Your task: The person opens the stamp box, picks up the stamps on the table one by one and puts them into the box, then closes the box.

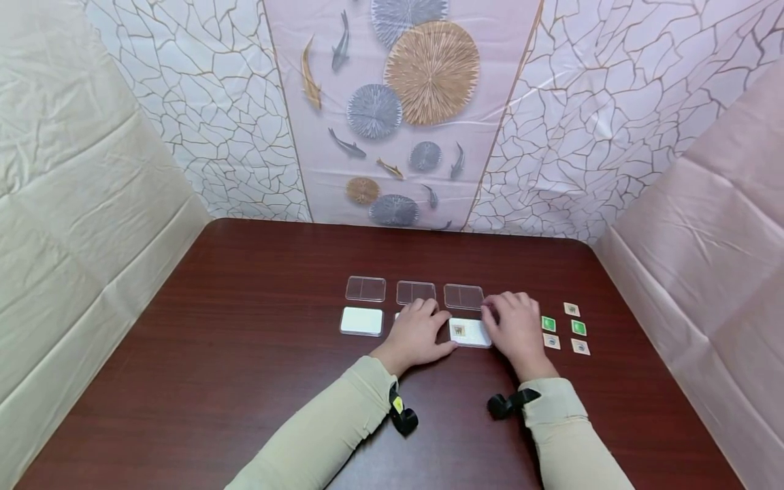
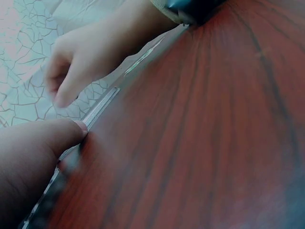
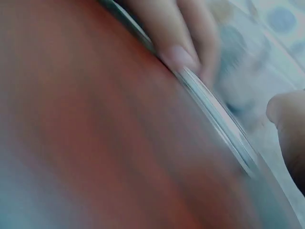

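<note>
A shallow white rectangular case [image 1: 474, 335] lies between the hands, bearing a small square picture tile [image 1: 458, 331] on its left part. My left hand [image 1: 416, 333] holds the case by its left end, thumb at the near edge and index finger toward the far corner. In the left wrist view the left thumb [image 2: 71, 130] touches the case's side. My right hand [image 1: 516, 333] is over the right end of the case, fingers loosely bent. The right thumb [image 3: 290, 129] shows apart from the case in the right wrist view. No object is visible in that hand.
Three clear plastic covers stand in a row behind, including a left one [image 1: 365, 289] and a right one [image 1: 463, 297]. Another white case [image 1: 361, 321] lies left; one more is mostly hidden behind the left hand. Several small tiles, some green [image 1: 578, 328], lie right of the right hand.
</note>
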Tool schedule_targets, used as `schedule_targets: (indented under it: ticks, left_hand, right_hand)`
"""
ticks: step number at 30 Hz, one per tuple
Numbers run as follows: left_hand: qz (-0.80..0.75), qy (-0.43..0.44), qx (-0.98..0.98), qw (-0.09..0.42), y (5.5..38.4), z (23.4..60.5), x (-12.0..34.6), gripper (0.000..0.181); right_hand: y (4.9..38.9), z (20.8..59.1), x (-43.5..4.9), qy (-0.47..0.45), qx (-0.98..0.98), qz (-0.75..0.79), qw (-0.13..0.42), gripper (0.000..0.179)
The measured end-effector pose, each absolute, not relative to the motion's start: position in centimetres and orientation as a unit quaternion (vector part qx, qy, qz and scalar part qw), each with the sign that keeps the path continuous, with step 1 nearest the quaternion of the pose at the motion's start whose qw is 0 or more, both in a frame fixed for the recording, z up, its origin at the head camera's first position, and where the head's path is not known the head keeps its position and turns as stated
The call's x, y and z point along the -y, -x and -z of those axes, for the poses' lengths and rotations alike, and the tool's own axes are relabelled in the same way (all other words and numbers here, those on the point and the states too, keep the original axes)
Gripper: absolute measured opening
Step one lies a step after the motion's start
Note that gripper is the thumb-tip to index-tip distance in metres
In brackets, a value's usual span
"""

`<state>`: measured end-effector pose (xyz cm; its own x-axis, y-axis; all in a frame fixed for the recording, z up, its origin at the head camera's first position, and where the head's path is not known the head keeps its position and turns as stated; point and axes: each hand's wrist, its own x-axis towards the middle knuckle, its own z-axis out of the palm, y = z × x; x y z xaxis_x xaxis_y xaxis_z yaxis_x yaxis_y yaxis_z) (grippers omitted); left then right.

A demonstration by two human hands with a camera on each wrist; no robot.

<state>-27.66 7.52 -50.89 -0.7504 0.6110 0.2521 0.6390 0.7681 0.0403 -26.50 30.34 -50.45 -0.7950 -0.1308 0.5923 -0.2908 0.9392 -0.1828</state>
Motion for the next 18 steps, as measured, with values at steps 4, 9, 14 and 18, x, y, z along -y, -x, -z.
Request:
schedule_targets:
  ticks: [4,9,14,18]
  left_hand:
    - [0.063,0.335,0.933,0.113,27.6,51.1,-7.5,0.06]
    - [0.067,0.333,0.935,0.107,27.6,51.1,-7.5,0.059]
    - [0.066,0.331,0.935,0.107,27.6,51.1,-7.5,0.059]
    - [0.063,0.332,0.935,0.109,27.6,51.1,-7.5,0.059]
  right_hand:
    - [26.9,50.3,-33.6,-0.052,0.94,-0.135,0.308,0.018]
    - [26.9,50.3,-37.4,0.033,0.936,-0.161,0.311,0.022]
    - [26.5,50.1,-40.5,0.119,0.938,-0.172,0.278,0.029]
    - [26.4,50.3,-42.1,0.168,0.939,-0.172,0.245,0.035]
